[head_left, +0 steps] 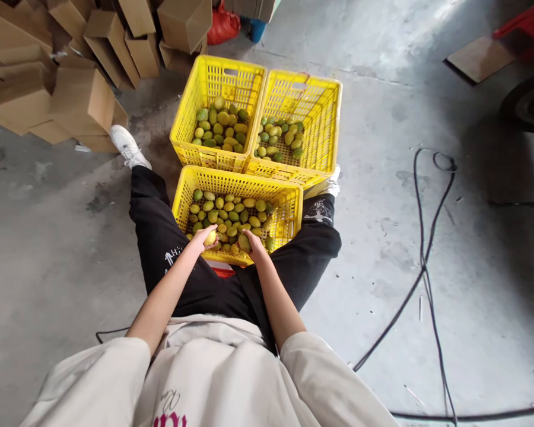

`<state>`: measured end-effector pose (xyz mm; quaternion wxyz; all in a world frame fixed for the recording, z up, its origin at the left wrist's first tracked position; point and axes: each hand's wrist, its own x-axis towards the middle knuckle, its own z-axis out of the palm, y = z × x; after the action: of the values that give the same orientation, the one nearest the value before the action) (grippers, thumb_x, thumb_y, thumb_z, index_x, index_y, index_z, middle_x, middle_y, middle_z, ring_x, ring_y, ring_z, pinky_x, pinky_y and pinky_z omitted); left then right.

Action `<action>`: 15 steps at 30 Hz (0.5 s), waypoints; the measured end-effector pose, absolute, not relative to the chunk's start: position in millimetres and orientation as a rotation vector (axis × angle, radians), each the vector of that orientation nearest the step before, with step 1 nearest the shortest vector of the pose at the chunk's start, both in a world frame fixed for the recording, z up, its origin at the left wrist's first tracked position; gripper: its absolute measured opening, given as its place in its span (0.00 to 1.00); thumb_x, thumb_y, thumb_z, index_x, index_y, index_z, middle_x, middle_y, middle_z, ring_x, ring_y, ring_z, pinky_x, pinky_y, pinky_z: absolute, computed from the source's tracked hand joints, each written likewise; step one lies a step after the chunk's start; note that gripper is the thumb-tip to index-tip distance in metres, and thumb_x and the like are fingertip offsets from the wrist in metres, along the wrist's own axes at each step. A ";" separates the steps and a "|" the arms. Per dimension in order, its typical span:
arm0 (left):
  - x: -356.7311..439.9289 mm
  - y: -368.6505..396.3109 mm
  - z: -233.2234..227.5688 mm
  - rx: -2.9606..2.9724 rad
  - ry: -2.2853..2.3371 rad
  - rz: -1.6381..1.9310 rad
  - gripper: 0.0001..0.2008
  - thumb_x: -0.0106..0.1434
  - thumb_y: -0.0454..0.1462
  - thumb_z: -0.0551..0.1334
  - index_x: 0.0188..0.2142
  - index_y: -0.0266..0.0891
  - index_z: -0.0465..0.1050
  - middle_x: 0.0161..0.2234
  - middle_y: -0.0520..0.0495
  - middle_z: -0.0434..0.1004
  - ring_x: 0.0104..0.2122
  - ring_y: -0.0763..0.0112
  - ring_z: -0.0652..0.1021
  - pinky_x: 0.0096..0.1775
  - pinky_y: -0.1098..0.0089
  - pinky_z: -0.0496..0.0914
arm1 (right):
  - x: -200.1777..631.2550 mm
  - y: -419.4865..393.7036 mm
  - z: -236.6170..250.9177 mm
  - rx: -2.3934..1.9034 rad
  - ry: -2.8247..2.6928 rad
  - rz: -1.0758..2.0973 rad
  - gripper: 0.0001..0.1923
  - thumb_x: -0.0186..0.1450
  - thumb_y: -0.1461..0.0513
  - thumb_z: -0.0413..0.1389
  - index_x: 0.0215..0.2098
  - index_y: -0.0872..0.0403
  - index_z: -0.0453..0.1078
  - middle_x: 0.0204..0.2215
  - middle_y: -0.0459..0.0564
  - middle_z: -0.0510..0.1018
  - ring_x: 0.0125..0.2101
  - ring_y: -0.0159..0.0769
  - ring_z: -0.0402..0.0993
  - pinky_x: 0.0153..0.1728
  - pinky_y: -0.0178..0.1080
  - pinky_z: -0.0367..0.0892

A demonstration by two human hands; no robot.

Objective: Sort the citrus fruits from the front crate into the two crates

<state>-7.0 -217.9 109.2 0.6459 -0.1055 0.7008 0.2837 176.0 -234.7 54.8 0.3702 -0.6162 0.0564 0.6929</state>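
My left hand point(200, 239) is closed around a smooth oval yellow fruit point(210, 238) over the near edge of the front yellow crate point(178, 201). A greener oval fruit point(244, 242) sits in my right hand point(255, 247), a short way to the right. Both hands are low over the crate, which stands between my legs. Many loose oval fruits point(234, 216), green to yellow, cover much of its bottom. Their exact kind is hard to tell.
Beyond the front crate stand two more yellow crates, a left one point(182, 118) and a right one point(327, 127), both holding similar fruit. Cardboard boxes point(78, 98) are heaped at the upper left. Black cables point(422, 267) run across the floor on the right, near a wheel point(531, 101).
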 end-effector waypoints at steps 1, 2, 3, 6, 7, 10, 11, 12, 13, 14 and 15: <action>-7.2 -217.9 109.3 -0.241 1.598 0.644 0.06 0.73 0.31 0.73 0.38 0.35 0.79 0.22 0.48 0.78 0.17 0.71 0.78 0.22 0.77 0.75 | 175.2 -234.0 56.4 -1.620 0.166 1.800 0.09 0.73 0.65 0.61 0.33 0.51 0.73 0.21 0.43 0.73 0.22 0.34 0.73 0.20 0.32 0.70; -7.4 -217.9 109.4 -0.247 1.602 0.642 0.06 0.72 0.30 0.73 0.39 0.36 0.78 0.22 0.48 0.78 0.17 0.71 0.78 0.22 0.77 0.75 | 174.6 -233.3 58.3 -1.659 0.185 1.823 0.12 0.76 0.65 0.57 0.33 0.51 0.72 0.21 0.44 0.73 0.22 0.34 0.73 0.20 0.32 0.70; -7.6 -217.8 109.5 -0.256 1.605 0.642 0.06 0.72 0.30 0.73 0.39 0.36 0.78 0.23 0.47 0.79 0.17 0.71 0.78 0.21 0.76 0.75 | 174.5 -232.8 60.3 -1.680 0.196 1.843 0.14 0.78 0.64 0.54 0.33 0.51 0.71 0.20 0.45 0.73 0.22 0.34 0.73 0.21 0.32 0.70; -8.7 -217.4 108.6 -0.293 1.608 0.651 0.04 0.75 0.31 0.69 0.40 0.36 0.77 0.25 0.46 0.79 0.18 0.69 0.78 0.22 0.74 0.77 | 175.5 -232.5 66.2 -1.702 0.187 1.879 0.17 0.80 0.60 0.52 0.33 0.51 0.71 0.20 0.46 0.73 0.22 0.35 0.74 0.20 0.32 0.71; -9.3 -217.3 107.8 -0.305 1.614 0.655 0.05 0.76 0.32 0.67 0.41 0.37 0.77 0.25 0.47 0.79 0.18 0.70 0.78 0.22 0.74 0.77 | 176.1 -232.7 67.6 -1.700 0.175 1.885 0.16 0.80 0.58 0.55 0.33 0.51 0.71 0.21 0.46 0.74 0.22 0.35 0.74 0.20 0.32 0.71; -11.3 -217.3 104.2 -0.332 1.651 0.660 0.03 0.75 0.33 0.68 0.43 0.39 0.76 0.24 0.53 0.74 0.16 0.72 0.74 0.21 0.75 0.74 | 177.0 -234.1 70.0 -1.685 0.130 1.872 0.12 0.73 0.60 0.66 0.33 0.52 0.72 0.23 0.44 0.76 0.23 0.32 0.74 0.23 0.30 0.73; -12.0 -217.3 103.0 -0.337 1.660 0.660 0.03 0.75 0.33 0.69 0.44 0.39 0.77 0.23 0.54 0.73 0.16 0.73 0.73 0.20 0.76 0.73 | 176.9 -234.4 70.2 -1.684 0.117 1.860 0.11 0.70 0.62 0.68 0.33 0.52 0.72 0.24 0.43 0.76 0.23 0.30 0.74 0.24 0.30 0.74; -12.7 -217.4 102.0 -0.340 1.663 0.660 0.03 0.75 0.34 0.70 0.45 0.40 0.77 0.23 0.55 0.72 0.16 0.73 0.72 0.20 0.76 0.72 | 176.6 -234.7 70.1 -1.687 0.106 1.845 0.11 0.68 0.64 0.69 0.33 0.52 0.72 0.24 0.42 0.76 0.23 0.30 0.73 0.25 0.29 0.74; -13.5 -217.4 101.2 -0.340 1.659 0.661 0.04 0.75 0.35 0.70 0.45 0.40 0.77 0.23 0.55 0.72 0.16 0.73 0.72 0.20 0.76 0.72 | 176.2 -234.7 69.9 -1.696 0.100 1.831 0.11 0.68 0.65 0.69 0.32 0.52 0.72 0.24 0.41 0.76 0.23 0.29 0.73 0.26 0.29 0.75; -14.2 -217.4 100.8 -0.339 1.649 0.663 0.04 0.75 0.36 0.69 0.46 0.40 0.77 0.23 0.55 0.72 0.16 0.72 0.72 0.20 0.76 0.72 | 175.8 -234.5 69.6 -1.711 0.101 1.820 0.11 0.68 0.66 0.68 0.32 0.52 0.71 0.24 0.41 0.75 0.23 0.30 0.73 0.25 0.29 0.75; -14.7 -217.5 100.8 -0.337 1.636 0.669 0.04 0.75 0.37 0.69 0.46 0.39 0.77 0.23 0.54 0.73 0.16 0.72 0.73 0.20 0.75 0.72 | 175.5 -234.1 69.3 -1.730 0.106 1.813 0.11 0.70 0.65 0.67 0.32 0.51 0.71 0.24 0.42 0.75 0.23 0.31 0.73 0.25 0.30 0.74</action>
<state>-14.7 -217.5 100.8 0.6221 -0.1466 0.7119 0.2911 175.5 -234.1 69.3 0.3116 -0.6554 0.0400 0.6868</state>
